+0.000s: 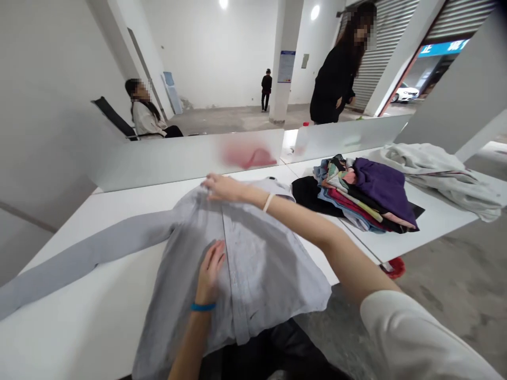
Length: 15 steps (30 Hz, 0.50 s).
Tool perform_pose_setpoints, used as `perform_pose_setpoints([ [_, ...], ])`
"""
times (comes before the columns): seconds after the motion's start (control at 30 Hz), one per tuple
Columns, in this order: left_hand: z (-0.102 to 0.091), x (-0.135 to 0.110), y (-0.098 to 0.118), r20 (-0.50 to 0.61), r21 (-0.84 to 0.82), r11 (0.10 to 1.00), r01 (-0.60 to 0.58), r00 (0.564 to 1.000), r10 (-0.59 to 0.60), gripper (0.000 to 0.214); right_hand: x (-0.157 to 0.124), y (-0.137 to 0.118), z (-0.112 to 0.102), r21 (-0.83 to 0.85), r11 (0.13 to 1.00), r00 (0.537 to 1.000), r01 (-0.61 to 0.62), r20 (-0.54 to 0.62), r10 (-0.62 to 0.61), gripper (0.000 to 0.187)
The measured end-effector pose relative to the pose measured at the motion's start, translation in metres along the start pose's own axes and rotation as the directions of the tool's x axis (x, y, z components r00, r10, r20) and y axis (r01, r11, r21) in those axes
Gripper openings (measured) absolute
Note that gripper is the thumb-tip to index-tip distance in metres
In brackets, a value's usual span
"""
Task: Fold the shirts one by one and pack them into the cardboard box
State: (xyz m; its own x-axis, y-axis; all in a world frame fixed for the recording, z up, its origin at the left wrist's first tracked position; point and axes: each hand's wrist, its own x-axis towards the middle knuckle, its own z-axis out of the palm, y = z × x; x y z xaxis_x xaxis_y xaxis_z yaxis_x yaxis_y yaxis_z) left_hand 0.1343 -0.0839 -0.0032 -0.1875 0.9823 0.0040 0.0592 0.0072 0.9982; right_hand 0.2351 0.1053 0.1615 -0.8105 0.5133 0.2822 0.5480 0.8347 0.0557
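A grey long-sleeved shirt [261, 258] lies spread on the white table, its front placket running down the middle and its lower hem at the near edge. One sleeve [130, 237] stretches out to the left; I cannot see the other. My left hand [212, 269], with a blue band at the wrist, rests flat on the shirt beside the placket, fingers extended and slightly blurred. My right hand [224, 188], wearing a white band, reaches across to the shirt's far shoulder near the collar. Its fingers are apart and lightly bent, touching or just above the cloth.
To the right, folded clothes [368, 195] are stacked on the table [439, 224], with a pale garment [439, 169] beyond. Frosted dividers [170, 161] line the far edge. A red item [395, 268] shows below the table. Behind are a seated person [146, 113] and two standing people.
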Motion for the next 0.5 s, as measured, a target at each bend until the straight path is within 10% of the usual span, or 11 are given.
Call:
perform_pose_setpoints([
  [0.2, -0.010, 0.014, 0.003, 0.003, -0.135, 0.981, 0.142, 0.990, -0.143, 0.044, -0.072, -0.036, 0.103, 0.061, 0.997, 0.997, 0.040, 0.067, -0.044, 0.029],
  [0.5, -0.022, 0.154, 0.069, -0.194, 0.582, 0.803, 0.130, 0.981, -0.018, 0.036, -0.114, -0.023, 0.145, 0.153, 0.973, 0.981, -0.174, -0.065, 0.185, 0.041],
])
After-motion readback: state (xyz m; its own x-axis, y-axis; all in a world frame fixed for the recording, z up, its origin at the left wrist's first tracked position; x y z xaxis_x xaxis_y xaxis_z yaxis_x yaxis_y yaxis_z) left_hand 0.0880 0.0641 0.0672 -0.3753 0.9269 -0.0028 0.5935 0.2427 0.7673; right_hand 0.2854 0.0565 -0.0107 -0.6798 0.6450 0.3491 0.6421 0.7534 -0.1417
